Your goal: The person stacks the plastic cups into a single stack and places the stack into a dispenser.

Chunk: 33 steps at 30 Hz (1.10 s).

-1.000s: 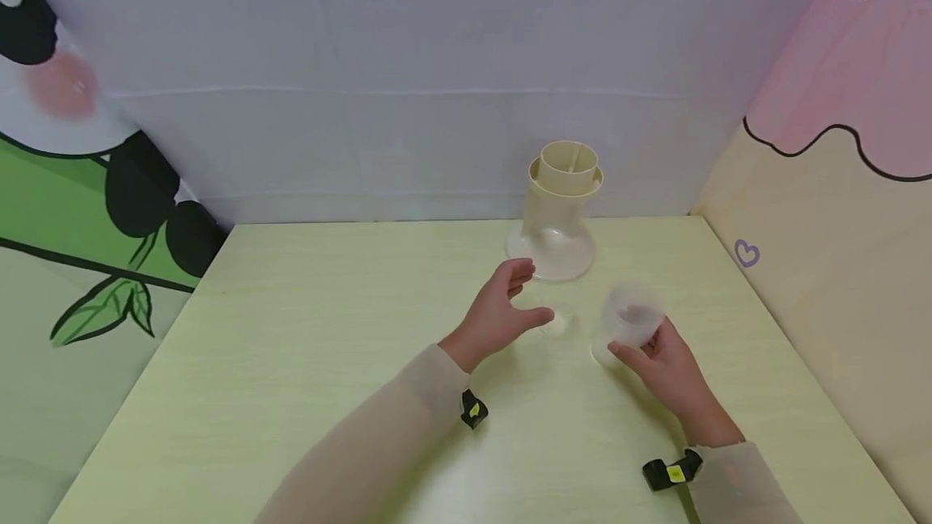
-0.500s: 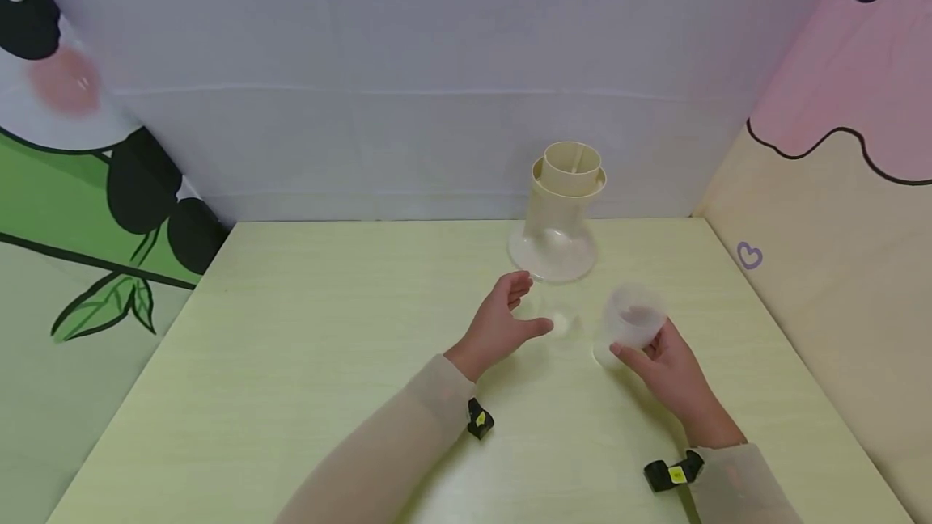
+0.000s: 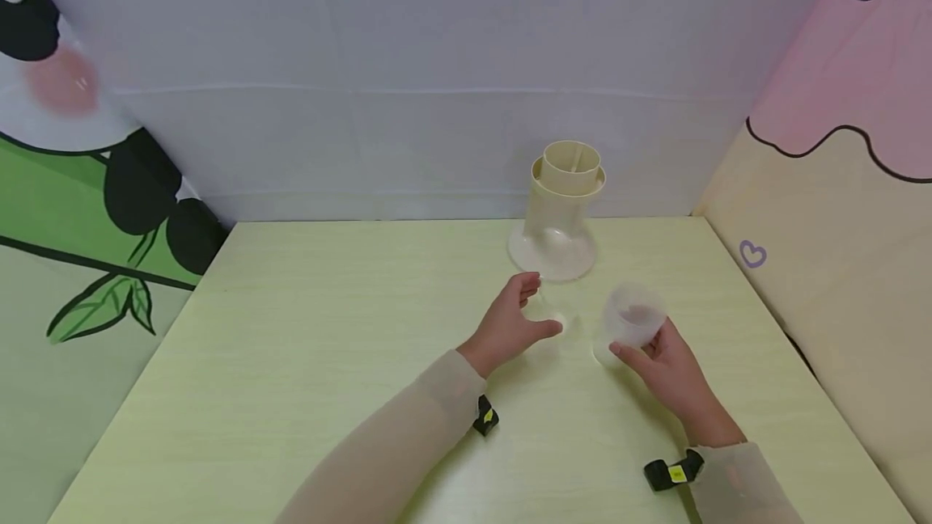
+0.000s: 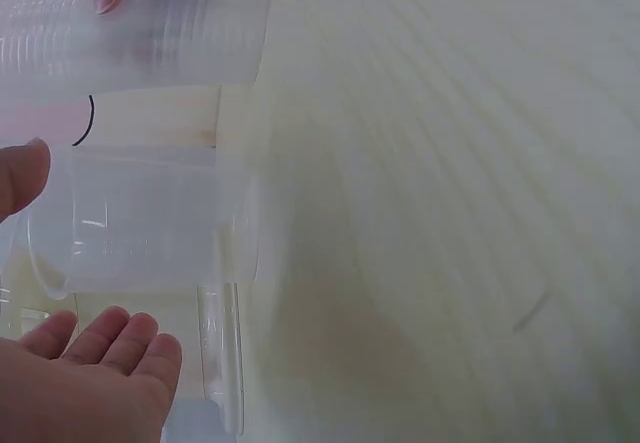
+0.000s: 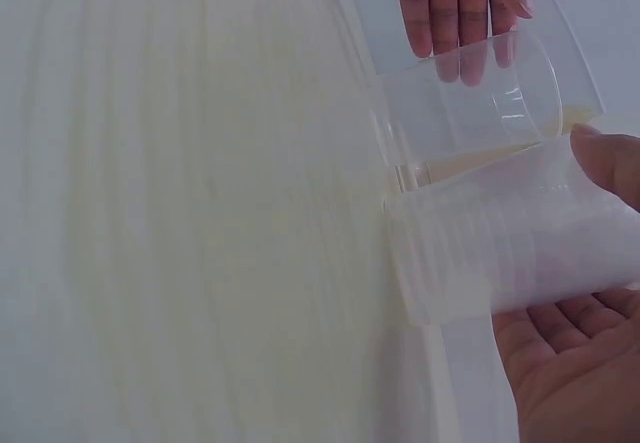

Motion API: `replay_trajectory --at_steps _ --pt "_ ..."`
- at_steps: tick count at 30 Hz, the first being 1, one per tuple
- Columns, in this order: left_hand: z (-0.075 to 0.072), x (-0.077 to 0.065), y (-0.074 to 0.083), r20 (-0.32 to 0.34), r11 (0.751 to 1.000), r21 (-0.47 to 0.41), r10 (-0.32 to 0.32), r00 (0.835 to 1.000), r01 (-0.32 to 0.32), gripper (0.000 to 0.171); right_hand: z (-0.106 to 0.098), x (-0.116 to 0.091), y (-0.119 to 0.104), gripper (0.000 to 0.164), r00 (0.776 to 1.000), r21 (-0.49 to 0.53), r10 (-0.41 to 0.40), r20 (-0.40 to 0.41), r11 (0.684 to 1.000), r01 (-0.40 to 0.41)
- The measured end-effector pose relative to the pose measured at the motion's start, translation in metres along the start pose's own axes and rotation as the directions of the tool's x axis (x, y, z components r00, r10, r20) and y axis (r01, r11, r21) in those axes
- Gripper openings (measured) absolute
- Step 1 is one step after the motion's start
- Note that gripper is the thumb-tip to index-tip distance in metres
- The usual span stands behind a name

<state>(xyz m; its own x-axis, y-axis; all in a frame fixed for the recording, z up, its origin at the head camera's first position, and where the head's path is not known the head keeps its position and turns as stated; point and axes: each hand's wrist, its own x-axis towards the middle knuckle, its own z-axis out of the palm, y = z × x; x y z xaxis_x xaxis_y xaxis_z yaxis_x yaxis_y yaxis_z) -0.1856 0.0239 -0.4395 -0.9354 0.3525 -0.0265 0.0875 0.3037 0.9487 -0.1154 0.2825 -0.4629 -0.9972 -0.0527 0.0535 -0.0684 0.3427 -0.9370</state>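
In the head view my right hand (image 3: 666,366) grips a cloudy plastic cup (image 3: 632,318) marked with ring lines, its open mouth up. The right wrist view shows the thumb on one side of this cup (image 5: 500,238) and the fingers on the other. A clear plastic cup (image 4: 150,218) stands on the table to the left of it. Around that clear cup, my left hand (image 3: 510,330) holds its thumb and extended fingers wide apart. Its fingers (image 4: 125,343) lie close beside the cup's wall in the left wrist view, with the thumb near the rim.
Behind the hands, near the table's back edge, stands a cream cylindrical holder (image 3: 555,209) on a wide translucent base (image 3: 552,255). A smaller tube (image 3: 571,166) sits inside its top. Pale cloth covers the back wall (image 3: 437,87); printed panels flank the table (image 3: 328,306).
My left hand has shifted slightly to the right and nearer me, its fingers closer around the clear cup. The right hand and its cloudy cup have stayed in place.
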Motion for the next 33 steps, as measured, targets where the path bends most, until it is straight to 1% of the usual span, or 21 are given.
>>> replay_trajectory --at_steps 6,9,15,20,26,33 --pt "0.003 0.008 0.0 0.026 0.995 0.089 -0.049 0.998 0.046 0.091 0.0 0.001 0.001 0.074 1.0 -0.01 -0.006 -0.002 1.0 0.006" --pt "0.004 0.012 0.0 0.041 0.992 0.108 -0.072 0.997 0.067 0.093 0.0 0.001 0.001 0.074 1.0 -0.014 -0.005 -0.004 1.0 0.005" --pt "0.007 0.018 0.0 0.055 0.99 0.101 -0.101 0.993 0.095 0.094 0.0 0.001 0.0 0.072 1.0 -0.006 -0.009 -0.004 1.0 0.009" --pt "0.011 0.021 -0.001 0.065 0.991 0.095 -0.098 0.993 0.091 0.093 0.0 0.0 0.0 0.072 1.0 -0.002 -0.012 -0.007 1.0 0.012" --pt "0.011 0.02 0.001 0.069 0.994 0.067 -0.088 0.994 0.084 0.083 0.0 -0.001 -0.001 0.073 1.0 0.008 -0.007 -0.006 1.0 0.007" --pt "0.01 0.023 0.001 0.048 0.995 0.06 -0.084 0.995 0.081 0.073 0.0 -0.001 -0.002 0.074 1.0 0.002 0.003 -0.007 1.0 -0.003"
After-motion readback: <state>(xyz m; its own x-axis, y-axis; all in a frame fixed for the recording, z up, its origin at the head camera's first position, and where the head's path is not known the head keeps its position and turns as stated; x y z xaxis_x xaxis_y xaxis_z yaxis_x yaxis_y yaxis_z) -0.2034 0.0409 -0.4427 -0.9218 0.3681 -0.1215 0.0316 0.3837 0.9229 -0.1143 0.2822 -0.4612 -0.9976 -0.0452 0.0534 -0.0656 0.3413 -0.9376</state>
